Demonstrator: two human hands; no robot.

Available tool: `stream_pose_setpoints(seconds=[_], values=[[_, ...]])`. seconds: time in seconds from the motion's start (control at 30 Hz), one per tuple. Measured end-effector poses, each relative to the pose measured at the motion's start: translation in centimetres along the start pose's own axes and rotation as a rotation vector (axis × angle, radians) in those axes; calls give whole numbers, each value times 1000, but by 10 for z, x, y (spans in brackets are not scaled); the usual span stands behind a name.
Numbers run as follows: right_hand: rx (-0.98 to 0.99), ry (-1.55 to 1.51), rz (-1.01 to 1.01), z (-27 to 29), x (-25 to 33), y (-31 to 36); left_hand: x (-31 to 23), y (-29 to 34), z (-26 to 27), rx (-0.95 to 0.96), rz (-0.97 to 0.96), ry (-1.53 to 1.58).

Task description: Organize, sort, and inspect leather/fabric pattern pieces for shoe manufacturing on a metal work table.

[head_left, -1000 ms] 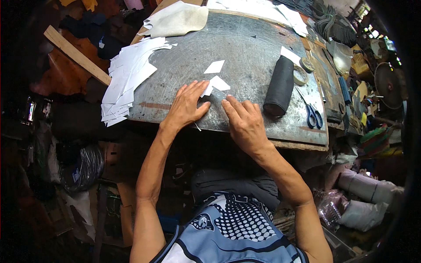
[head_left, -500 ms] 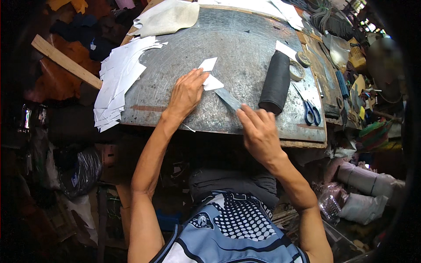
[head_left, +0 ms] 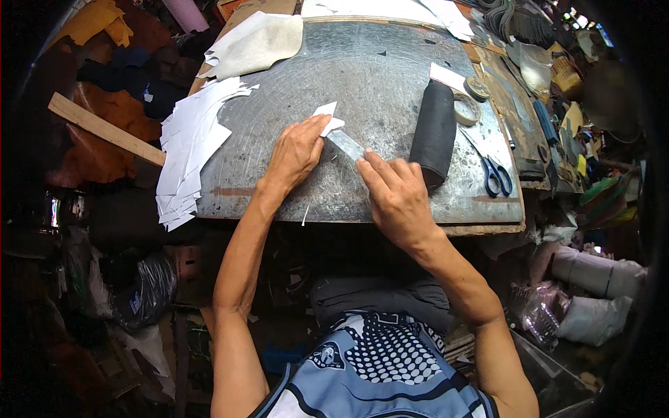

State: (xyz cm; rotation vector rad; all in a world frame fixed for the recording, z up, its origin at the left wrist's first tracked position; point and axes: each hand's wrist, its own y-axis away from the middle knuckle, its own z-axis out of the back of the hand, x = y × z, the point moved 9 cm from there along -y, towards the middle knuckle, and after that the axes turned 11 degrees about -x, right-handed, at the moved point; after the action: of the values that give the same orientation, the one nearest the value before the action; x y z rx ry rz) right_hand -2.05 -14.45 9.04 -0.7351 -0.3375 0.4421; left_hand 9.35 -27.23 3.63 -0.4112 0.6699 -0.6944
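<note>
Blade (head_left: 346,145) pinched by right fingers (head_left: 377,166), long axis slanting away leftward, tip at white piece (head_left: 332,126), hold of left fingers (head_left: 305,132) unclear.

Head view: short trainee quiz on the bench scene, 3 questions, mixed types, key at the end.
1. Which hand holds the flat grey blade?

2. True or false: the blue-handled scissors lie to the right of the black cylinder.

3. Pick one. The small pieces at the left hand are:
A) orange
B) white
C) black

Key
1. The right hand.
2. True.
3. B.
</note>
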Motion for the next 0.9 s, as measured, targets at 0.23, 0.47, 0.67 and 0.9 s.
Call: stream_pose_setpoints(seconds=[0.23, 0.47, 0.67, 0.9], values=[[17, 41, -59, 2, -7, 12, 17, -22, 9, -26, 3, -39], [36, 86, -96, -64, -30, -11, 42, -25, -30, 155, 36, -62], [-121, 38, -36, -37, -13, -31, 32, -28, -17, 24, -34, -46], [-122, 26, -65, 2, -4, 12, 54, -19, 8, -16, 470, 25]])
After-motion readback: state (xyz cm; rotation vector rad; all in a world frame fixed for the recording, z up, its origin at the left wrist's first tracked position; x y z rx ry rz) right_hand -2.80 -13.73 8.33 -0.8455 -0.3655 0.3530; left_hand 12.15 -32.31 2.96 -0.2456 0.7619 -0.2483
